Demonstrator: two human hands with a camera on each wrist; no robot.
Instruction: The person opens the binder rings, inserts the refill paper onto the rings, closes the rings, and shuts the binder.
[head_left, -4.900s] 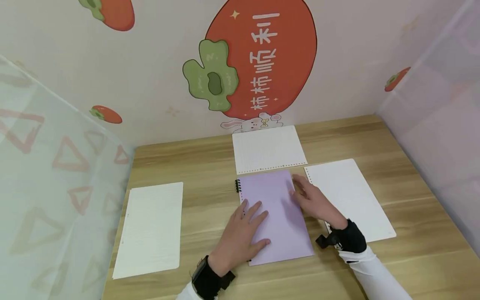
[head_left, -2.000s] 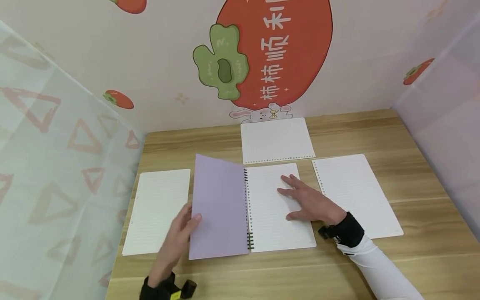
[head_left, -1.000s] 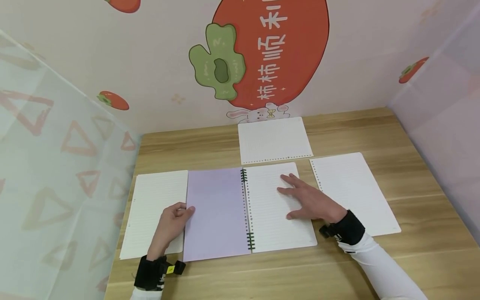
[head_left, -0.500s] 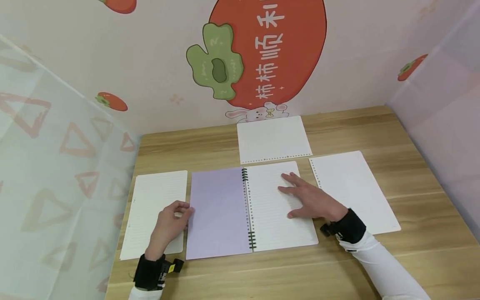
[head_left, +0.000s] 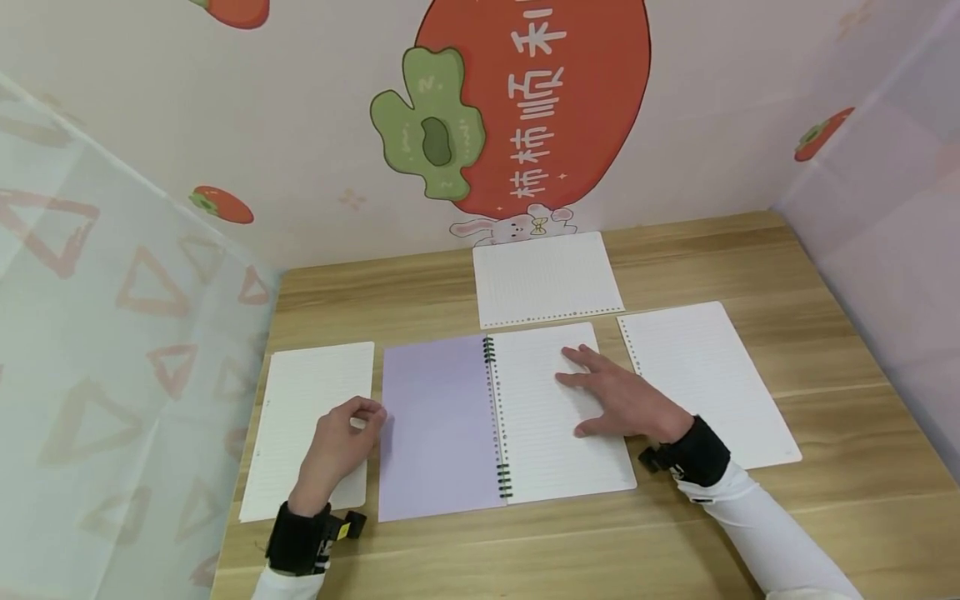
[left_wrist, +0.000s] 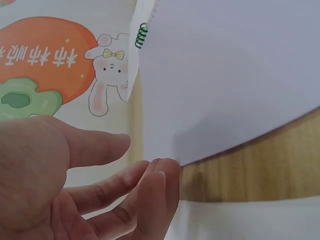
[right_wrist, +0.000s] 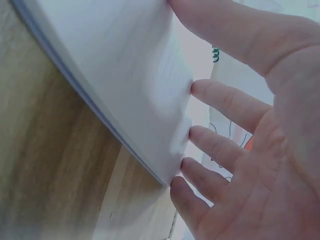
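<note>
A notebook with a purple cover (head_left: 435, 429) lies spread on the table, its cover turned to the left. Green spiral rings (head_left: 504, 481) join the cover to the lined pages (head_left: 543, 450) on the right. At the cover's outer edge is my left hand (head_left: 337, 446); in the left wrist view its thumb stands apart from the bent fingers, whose tips touch or nearly touch the edge, and nothing is pinched. My right hand (head_left: 626, 396) rests on the right-hand page with spread fingers, fingertips (right_wrist: 197, 87) against the paper.
Lined loose sheets (head_left: 311, 375) lie left of the notebook, partly under my left hand. Another punched sheet (head_left: 547, 279) lies behind it, near the back wall. A third white sheet (head_left: 712, 375) lies to the right, under my right forearm. The wooden table (head_left: 570, 550) shows in front.
The purple cover was closed under my left hand, then was turned over to the left and now lies flat. My left hand has loosened from its edge; my right hand moved onto the page.
</note>
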